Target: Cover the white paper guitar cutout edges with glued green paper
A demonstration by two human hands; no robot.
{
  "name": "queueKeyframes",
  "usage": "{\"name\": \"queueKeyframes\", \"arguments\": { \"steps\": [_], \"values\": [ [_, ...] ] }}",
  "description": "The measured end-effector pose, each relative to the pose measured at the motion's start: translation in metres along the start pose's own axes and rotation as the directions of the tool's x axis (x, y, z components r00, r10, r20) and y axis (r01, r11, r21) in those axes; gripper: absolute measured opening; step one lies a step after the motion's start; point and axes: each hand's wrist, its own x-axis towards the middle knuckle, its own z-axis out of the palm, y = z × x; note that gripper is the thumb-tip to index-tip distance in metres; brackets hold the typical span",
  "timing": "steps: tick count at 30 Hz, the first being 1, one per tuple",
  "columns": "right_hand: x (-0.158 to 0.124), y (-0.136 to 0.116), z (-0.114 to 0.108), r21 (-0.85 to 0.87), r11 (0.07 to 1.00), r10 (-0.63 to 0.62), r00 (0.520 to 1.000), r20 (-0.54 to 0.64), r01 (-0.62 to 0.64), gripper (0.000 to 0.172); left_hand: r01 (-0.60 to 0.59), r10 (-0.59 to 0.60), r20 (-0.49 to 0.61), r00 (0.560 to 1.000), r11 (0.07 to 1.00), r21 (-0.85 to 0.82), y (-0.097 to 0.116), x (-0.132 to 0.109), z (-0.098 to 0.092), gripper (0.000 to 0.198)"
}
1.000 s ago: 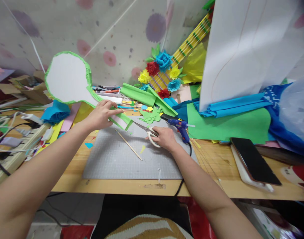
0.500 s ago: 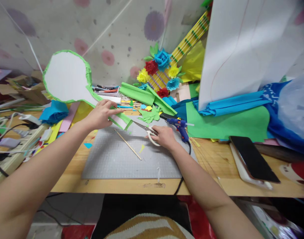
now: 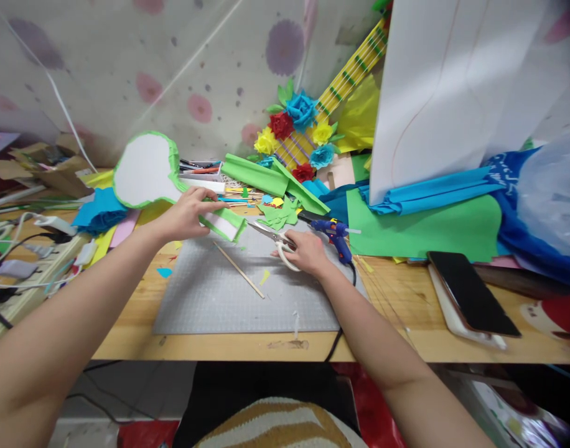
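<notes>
My left hand (image 3: 194, 213) grips the neck of a white guitar-shaped cutout (image 3: 147, 168) whose rim is edged in green crepe paper. Its rounded body leans up at the back left, and the neck's end points toward the middle of the cutting mat (image 3: 196, 311). In my right hand (image 3: 306, 252) is a pair of scissors (image 3: 269, 234) with white handles, fingers in the loops. The blades lie close to the neck's green-edged end; whether they touch it I cannot tell. A thin wooden stick (image 3: 239, 270) and small paper scraps lie on the mat.
A blue glue gun (image 3: 334, 231) lies right of the scissors, its cord running to the front edge. Green crepe paper (image 3: 257, 174) and a flower-decorated yellow guitar (image 3: 355, 78) are behind. A phone (image 3: 471, 292) is at right, a power strip (image 3: 40, 283) at left.
The cutout's rounded body has tipped lower and to the right, while my left hand keeps hold of the neck. The scissors in my right hand have stayed nearly in place.
</notes>
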Motion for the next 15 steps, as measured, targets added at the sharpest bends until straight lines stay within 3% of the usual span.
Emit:
{"name": "queueKeyframes", "arguments": {
  "steps": [15],
  "values": [
    [-0.0004, -0.0028, -0.0038, 0.17, 0.984, -0.044, 0.999, -0.023, 0.048, 0.034, 0.035, -0.03, 0.042, 0.999, 0.992, -0.118, 0.0075, 0.0007, -0.0039, 0.058]
  ]
}}
